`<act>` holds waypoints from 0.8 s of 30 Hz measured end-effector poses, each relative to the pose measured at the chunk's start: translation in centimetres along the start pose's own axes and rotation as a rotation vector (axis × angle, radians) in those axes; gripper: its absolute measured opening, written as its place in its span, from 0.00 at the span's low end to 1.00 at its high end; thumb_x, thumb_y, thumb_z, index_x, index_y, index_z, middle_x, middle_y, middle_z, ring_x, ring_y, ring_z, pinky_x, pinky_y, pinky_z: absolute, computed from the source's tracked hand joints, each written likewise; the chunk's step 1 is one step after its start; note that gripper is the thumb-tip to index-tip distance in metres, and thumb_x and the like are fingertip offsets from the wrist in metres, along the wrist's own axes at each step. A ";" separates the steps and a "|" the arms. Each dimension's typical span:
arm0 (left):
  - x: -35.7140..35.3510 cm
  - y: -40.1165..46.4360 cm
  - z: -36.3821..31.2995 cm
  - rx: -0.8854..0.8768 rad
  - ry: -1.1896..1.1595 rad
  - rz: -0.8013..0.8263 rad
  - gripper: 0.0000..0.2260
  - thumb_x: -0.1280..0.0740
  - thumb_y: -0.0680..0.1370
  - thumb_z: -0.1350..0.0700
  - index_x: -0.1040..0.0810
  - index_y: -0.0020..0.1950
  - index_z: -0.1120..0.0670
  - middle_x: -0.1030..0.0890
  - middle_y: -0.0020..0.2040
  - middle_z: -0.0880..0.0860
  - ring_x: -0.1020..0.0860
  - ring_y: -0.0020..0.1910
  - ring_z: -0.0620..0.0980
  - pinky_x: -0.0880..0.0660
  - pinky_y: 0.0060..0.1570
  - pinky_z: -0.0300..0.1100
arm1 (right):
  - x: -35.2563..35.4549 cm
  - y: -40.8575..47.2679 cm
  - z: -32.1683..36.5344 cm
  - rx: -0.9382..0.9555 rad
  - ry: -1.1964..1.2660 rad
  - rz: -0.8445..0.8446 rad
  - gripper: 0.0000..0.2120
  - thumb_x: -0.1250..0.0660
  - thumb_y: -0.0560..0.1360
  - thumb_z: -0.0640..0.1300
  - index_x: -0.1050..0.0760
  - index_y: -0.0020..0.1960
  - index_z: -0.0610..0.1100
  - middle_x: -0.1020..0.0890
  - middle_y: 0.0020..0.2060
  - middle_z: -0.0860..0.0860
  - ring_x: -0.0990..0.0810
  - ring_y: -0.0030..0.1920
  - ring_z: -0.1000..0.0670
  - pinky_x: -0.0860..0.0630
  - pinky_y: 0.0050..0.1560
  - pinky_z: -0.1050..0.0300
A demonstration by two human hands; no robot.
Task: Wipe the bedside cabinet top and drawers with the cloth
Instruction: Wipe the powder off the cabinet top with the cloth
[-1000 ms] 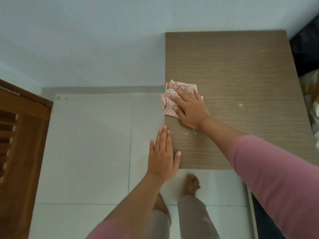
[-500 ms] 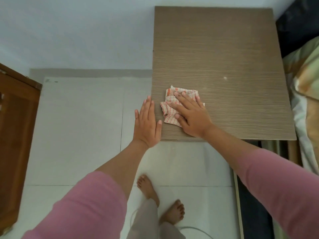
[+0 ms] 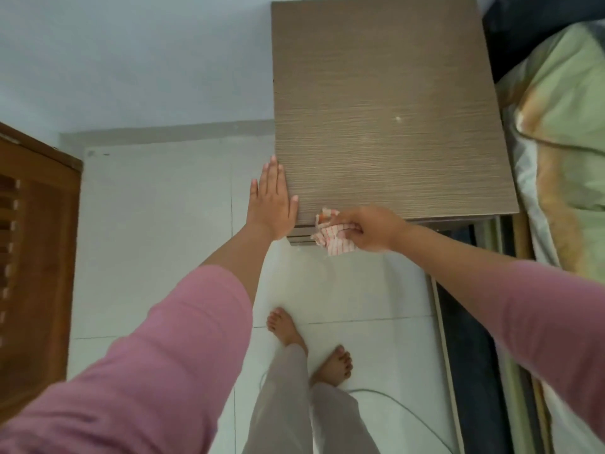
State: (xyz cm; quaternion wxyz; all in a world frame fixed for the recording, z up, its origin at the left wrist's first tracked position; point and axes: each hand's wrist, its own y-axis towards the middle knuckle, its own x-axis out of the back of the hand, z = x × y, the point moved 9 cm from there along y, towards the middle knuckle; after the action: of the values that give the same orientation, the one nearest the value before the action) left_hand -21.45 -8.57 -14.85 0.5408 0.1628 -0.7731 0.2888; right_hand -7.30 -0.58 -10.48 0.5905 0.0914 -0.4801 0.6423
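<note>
The brown wood-grain bedside cabinet top (image 3: 386, 103) fills the upper middle of the head view. My right hand (image 3: 370, 227) grips the crumpled white-and-orange striped cloth (image 3: 334, 239) at the cabinet's near front edge, with the cloth hanging over the edge against the drawer fronts (image 3: 299, 237). My left hand (image 3: 271, 201) lies flat with straight fingers against the cabinet's near left corner, thumb on the top. A small white speck (image 3: 398, 118) sits on the top. Only a thin strip of the drawer fronts shows.
A bed with a green and orange cover (image 3: 563, 142) stands right of the cabinet. A brown wooden door (image 3: 29, 257) is at the left. My bare feet (image 3: 330, 365) stand on white floor tiles (image 3: 157, 224), near a thin cable (image 3: 409, 411).
My right hand drew the cloth toward me across the top and over the front edge, curling round it. My left hand slid along the left edge. The view shifted back.
</note>
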 end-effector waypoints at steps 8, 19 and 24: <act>0.6 0.0 -0.2 -0.004 -0.021 0.051 0.31 0.46 0.79 0.48 0.54 0.76 0.62 0.55 0.77 0.58 0.54 0.76 0.55 0.54 0.72 0.57 | 7.4 2.3 0.6 -0.033 0.087 -0.030 0.13 0.37 0.76 0.39 0.23 0.60 0.45 0.18 0.48 0.49 0.23 0.48 0.48 0.30 0.47 0.58; 5.1 13.2 0.1 -0.042 -0.014 -0.070 0.30 0.48 0.78 0.47 0.50 0.76 0.60 0.53 0.78 0.56 0.52 0.76 0.54 0.51 0.71 0.59 | 15.6 13.0 -2.2 0.016 0.254 -0.249 0.18 0.37 0.76 0.38 0.26 0.65 0.46 0.20 0.59 0.49 0.22 0.58 0.52 0.30 0.56 0.63; 6.3 20.8 0.1 0.032 -0.018 -0.088 0.29 0.50 0.79 0.47 0.52 0.76 0.59 0.55 0.78 0.54 0.56 0.76 0.51 0.55 0.70 0.61 | 21.8 19.2 -3.4 0.080 0.200 -0.330 0.18 0.37 0.77 0.41 0.28 0.66 0.50 0.20 0.60 0.51 0.22 0.58 0.50 0.30 0.54 0.63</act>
State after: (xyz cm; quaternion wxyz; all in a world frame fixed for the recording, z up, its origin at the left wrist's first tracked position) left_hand -35.50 7.95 -14.65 0.5433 0.2082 -0.7652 0.2757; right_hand -28.29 19.48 -7.13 0.7286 0.1279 -0.3715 0.5610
